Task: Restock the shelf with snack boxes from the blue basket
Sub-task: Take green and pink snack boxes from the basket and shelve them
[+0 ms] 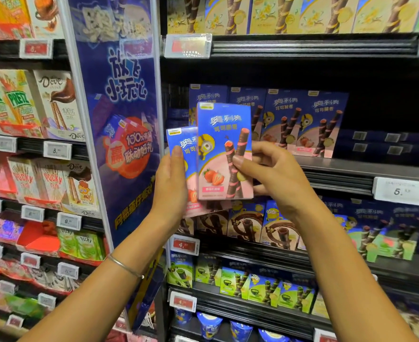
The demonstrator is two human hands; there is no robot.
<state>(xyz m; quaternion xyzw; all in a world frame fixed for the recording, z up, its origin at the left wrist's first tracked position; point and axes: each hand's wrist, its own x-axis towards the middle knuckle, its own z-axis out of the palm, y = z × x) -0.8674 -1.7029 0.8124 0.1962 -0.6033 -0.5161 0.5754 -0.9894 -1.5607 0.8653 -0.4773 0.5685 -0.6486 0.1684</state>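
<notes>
While held up side by side, clamped on two pink-and-blue snack boxes. Nearest, below and left of the front box (224, 134): a thin metal bangle (125, 266) round the left wrist.

Next, at the front box's left edge: left hand (171, 183), grip closed on the rear box (181, 141), thumb laid flat on its face, fingers hidden behind. Rear box upright, tucked behind the front box, showing mainly at that box's left side.

At the front box's right edge: right hand (272, 174), grip pinched on it, thumb pressed on the printed wafer rolls, fingers curled at the edge. Front box upright, face toward the camera, held in the air, apart from the shelf (339, 174).

Beyond the front box, up and to its right: a row of matching strawberry boxes (302, 119) standing on the shelf, with flat-lying dark blue packs (376, 141) farther right. Right of the front box, on the shelf lip: a white price tag (403, 191) reading 5.

Below the front box, one level down: boxes picturing chocolate rolls (252, 223), with a red price tag (184, 245) under them.

Left of the front box: a tall blue promotional banner (127, 107); farther left, Pocky boxes (48, 183) among Pretz and Dove ones.
</notes>
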